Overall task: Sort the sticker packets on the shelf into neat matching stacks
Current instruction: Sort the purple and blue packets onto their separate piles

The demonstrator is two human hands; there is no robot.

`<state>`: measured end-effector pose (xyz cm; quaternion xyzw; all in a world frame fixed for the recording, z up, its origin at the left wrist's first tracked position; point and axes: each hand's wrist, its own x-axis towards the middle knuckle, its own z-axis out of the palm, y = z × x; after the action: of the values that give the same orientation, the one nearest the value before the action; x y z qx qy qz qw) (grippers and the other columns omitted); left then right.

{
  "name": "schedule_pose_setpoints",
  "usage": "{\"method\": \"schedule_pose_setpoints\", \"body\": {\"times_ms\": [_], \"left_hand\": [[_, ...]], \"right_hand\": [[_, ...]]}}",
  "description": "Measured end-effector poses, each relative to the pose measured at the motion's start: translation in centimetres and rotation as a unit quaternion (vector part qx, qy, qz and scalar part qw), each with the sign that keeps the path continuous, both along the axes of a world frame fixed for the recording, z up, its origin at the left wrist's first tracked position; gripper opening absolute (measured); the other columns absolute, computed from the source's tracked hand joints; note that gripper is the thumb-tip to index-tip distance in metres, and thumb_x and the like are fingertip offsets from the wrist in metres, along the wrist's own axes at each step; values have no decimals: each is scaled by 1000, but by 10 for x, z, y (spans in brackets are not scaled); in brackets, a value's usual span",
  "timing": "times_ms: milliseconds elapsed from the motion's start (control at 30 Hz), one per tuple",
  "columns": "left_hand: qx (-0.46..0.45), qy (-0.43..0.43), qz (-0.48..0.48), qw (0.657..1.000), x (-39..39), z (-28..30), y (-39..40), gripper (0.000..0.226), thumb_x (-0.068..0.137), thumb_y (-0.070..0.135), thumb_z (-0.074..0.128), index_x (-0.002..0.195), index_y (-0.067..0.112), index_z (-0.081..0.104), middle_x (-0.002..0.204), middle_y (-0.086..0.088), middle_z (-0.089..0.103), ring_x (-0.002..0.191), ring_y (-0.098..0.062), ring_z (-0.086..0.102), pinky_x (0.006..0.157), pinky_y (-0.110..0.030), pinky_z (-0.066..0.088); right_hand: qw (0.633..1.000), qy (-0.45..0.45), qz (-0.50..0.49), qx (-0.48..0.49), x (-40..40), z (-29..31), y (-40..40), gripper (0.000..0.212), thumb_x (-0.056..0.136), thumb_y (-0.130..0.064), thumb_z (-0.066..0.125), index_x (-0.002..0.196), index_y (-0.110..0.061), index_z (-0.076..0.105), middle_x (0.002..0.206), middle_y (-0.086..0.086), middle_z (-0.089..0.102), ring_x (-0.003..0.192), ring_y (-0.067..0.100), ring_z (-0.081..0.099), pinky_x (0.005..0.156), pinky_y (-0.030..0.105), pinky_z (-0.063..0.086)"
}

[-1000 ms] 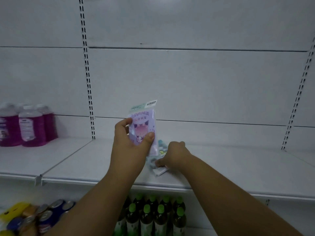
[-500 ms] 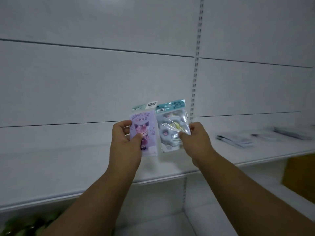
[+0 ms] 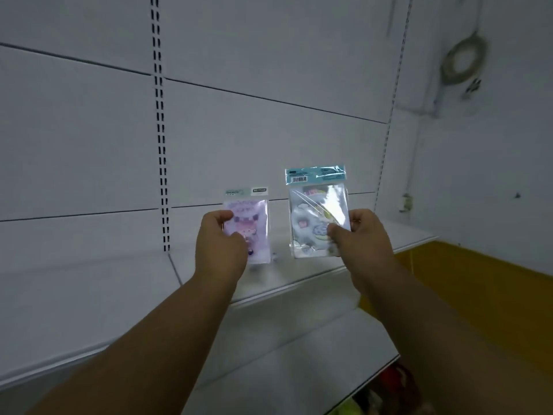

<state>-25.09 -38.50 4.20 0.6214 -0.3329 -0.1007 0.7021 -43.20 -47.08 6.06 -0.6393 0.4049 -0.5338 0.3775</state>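
Note:
My left hand (image 3: 220,245) grips a purple sticker packet (image 3: 250,223) with a cartoon figure, held upright over the white shelf (image 3: 302,274). My right hand (image 3: 360,238) grips a blue-topped sticker packet (image 3: 314,211) with grey-white cloud shapes, also upright and a little higher. The two packets are apart, with a gap between them. Both hang above the right section of the shelf. A small item (image 3: 275,256) shows on the shelf just below the purple packet; it is too blurred to identify.
A slotted upright (image 3: 161,163) divides the white back panel. A lower white shelf (image 3: 299,363) runs beneath. An orange-yellow wall band (image 3: 478,295) lies at the right, and coloured goods (image 3: 386,393) show at the bottom right.
The view has swung further right. My hands have drawn apart, so the packets no longer sit side by side, and the blue-topped one is raised higher.

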Motion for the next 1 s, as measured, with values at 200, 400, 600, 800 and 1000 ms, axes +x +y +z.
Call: {"method": "schedule_pose_setpoints", "body": {"times_ms": [200, 400, 600, 800, 1000], "left_hand": [[84, -43, 48, 994, 35, -9, -85, 40, 87, -3, 52, 122, 15, 58, 121, -10, 62, 104, -28, 62, 94, -42, 53], [209, -77, 64, 973, 69, -26, -136, 34, 83, 2, 61, 117, 9, 64, 121, -14, 64, 109, -30, 60, 98, -34, 47], [336, -181, 62, 922, 75, -27, -141, 22, 78, 27, 72, 95, 13, 67, 92, -4, 65, 82, -17, 57, 71, -24, 40], [403, -263, 69, 874, 80, -15, -141, 28, 80, 38, 69, 100, 20, 64, 98, 0, 65, 89, -16, 58, 72, -26, 40], [501, -327, 6, 802, 86, 0, -145, 43, 83, 48, 68, 113, 17, 67, 113, -2, 65, 92, -15, 53, 78, -25, 40]], "right_hand": [[1000, -22, 17, 5, 21, -2, -72, 21, 86, -13, 65, 106, -12, 57, 97, 8, 67, 77, 19, 68, 63, 33, 57], [999, -4, 54, 7, 56, 6, -123, 18, 84, -16, 67, 101, -13, 61, 95, 8, 70, 81, 23, 70, 73, 42, 60], [996, -1, 93, -4, 77, 7, -146, 18, 83, -17, 67, 100, -14, 62, 93, 8, 71, 81, 23, 70, 73, 38, 58], [993, 21, 117, -18, 87, 5, -160, 18, 84, -18, 67, 100, -15, 61, 93, 8, 69, 83, 25, 67, 75, 39, 56], [993, 36, 113, -29, 80, -1, -182, 19, 83, -22, 67, 100, -19, 60, 94, 8, 69, 85, 27, 68, 80, 47, 58]]}}
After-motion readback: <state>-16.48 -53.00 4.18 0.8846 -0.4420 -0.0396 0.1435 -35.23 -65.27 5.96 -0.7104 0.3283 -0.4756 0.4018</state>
